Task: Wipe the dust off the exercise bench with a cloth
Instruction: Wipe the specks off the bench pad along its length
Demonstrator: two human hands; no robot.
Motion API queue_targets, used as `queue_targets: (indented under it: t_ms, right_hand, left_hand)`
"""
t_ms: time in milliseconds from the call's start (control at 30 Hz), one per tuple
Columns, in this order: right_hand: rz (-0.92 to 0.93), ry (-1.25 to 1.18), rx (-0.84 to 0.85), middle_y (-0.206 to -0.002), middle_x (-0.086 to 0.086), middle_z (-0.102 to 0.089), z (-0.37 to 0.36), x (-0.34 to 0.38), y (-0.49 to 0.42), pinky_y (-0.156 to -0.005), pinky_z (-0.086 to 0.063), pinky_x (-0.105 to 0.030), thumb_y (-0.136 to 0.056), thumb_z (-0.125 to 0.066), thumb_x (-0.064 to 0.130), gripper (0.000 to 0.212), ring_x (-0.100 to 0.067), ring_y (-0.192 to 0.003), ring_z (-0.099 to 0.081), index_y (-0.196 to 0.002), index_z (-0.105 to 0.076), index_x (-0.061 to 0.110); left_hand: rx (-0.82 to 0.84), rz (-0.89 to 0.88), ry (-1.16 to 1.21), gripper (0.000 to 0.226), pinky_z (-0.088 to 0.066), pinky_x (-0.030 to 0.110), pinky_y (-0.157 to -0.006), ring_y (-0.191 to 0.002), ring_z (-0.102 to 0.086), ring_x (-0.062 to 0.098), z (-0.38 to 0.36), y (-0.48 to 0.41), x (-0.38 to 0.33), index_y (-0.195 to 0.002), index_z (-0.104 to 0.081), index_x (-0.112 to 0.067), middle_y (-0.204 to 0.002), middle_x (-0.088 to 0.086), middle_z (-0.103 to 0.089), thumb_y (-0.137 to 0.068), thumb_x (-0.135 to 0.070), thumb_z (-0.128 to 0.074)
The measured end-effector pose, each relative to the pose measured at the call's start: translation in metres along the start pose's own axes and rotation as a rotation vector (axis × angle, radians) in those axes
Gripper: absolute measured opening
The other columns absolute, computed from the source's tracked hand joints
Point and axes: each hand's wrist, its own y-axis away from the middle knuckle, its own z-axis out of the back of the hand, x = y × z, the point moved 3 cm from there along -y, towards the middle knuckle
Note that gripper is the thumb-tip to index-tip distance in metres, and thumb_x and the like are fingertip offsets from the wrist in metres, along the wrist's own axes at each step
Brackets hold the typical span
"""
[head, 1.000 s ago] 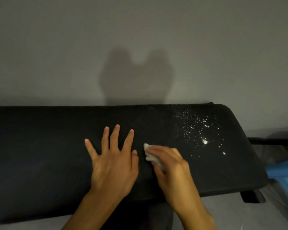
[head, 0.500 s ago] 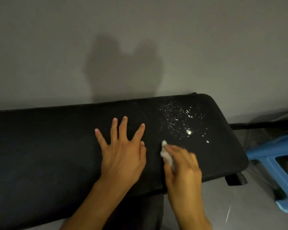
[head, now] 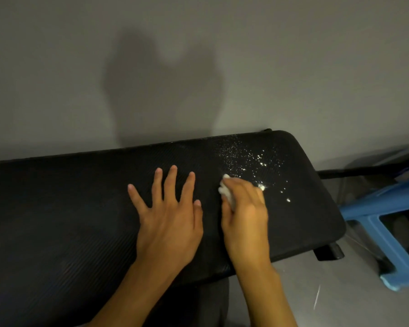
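A black padded exercise bench (head: 57, 208) runs across the view, its surface ribbed with fine lines; the left hand (head: 168, 223) lies flat on the middle of the bench, palm down, its fingers (head: 170, 182) straight and spread wide, holding nothing; the right hand (head: 246, 223) is on the bench too, towards the bench's right end and just beside the left hand, a little blurred, its fingers curled round a small white cloth (head: 226, 192) and pressing it onto the padding; only a crumpled bit of the cloth shows, at the fingertips on the side facing the bench's far edge, the rest hidden under the hand; a scatter of white dust (head: 246, 159) lies on the bench near its right end, fine specks thick towards the far edge and a few larger flecks nearer the front, and the cloth sits at the edge of this patch, touching its nearest specks; behind the bench rises a plain grey wall (head: 293, 67) carrying a dark soft shadow (head: 163, 90) above the bench's far edge; a black bracket (head: 328, 252) sticks out from under the bench's right front corner; past the bench's right end stands a blue plastic stool (head: 387, 220) on a pale grey floor (head: 340, 291), and a thin dark bar (head: 364, 173) reaches out from the bench's right end above the stool.
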Motion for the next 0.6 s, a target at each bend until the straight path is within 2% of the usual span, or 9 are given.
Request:
queue_targets:
  t_ms: [100,200,400,500,600]
  right_hand:
    - [0.081,-0.076,0.082,-0.124,0.007,-0.064,-0.001,0.013,0.02,-0.099,-0.038,-0.01,-0.092,-0.068,0.007,0.028,-0.006,-0.11,-0.055,-0.119,-0.07,0.015]
    - [0.088,-0.097,0.061,-0.12,0.012,-0.066,0.013,0.009,0.04,-0.095,-0.041,-0.01,-0.089,-0.071,0.008,0.029,-0.001,-0.105,-0.057,-0.117,-0.071,0.016]
    - [0.005,0.04,0.019,-0.118,0.0,-0.066,-0.012,0.001,-0.023,-0.095,-0.029,0.0,-0.092,-0.067,0.006,0.032,-0.011,-0.105,-0.054,-0.124,-0.066,0.01]
    - [0.051,-0.012,0.052,-0.119,0.005,-0.065,-0.007,0.01,-0.001,-0.095,-0.035,-0.005,-0.092,-0.066,0.008,0.028,-0.009,-0.104,-0.055,-0.12,-0.068,0.012]
    - [0.049,-0.036,0.062,-0.119,0.011,-0.065,0.005,0.01,0.028,-0.095,-0.039,-0.008,-0.088,-0.069,0.005,0.033,-0.003,-0.105,-0.054,-0.12,-0.069,0.017]
  left_hand:
    - [-0.012,0.005,-0.002,0.064,-0.013,0.078,-0.115,-0.157,-0.017,0.035,-0.001,0.001,0.002,-0.157,-0.035,-0.02,-0.166,0.013,-0.028,-0.1,-0.045,-0.021]
    - [-0.02,0.006,-0.003,0.063,-0.014,0.079,-0.115,-0.156,-0.019,0.036,-0.001,-0.001,0.002,-0.156,-0.038,-0.019,-0.165,0.014,-0.031,-0.1,-0.044,-0.023]
    - [-0.029,0.005,-0.003,0.064,-0.014,0.077,-0.116,-0.156,-0.02,0.034,0.0,0.001,0.003,-0.155,-0.039,-0.021,-0.165,0.012,-0.032,-0.099,-0.045,-0.023]
    - [-0.039,-0.004,0.012,0.063,-0.013,0.077,-0.117,-0.156,-0.021,0.033,-0.001,0.0,0.003,-0.155,-0.039,-0.021,-0.165,0.012,-0.032,-0.099,-0.045,-0.025]
    - [-0.06,-0.009,0.015,0.061,-0.013,0.077,-0.117,-0.156,-0.021,0.034,-0.002,0.001,0.005,-0.155,-0.039,-0.02,-0.164,0.012,-0.033,-0.1,-0.044,-0.027]
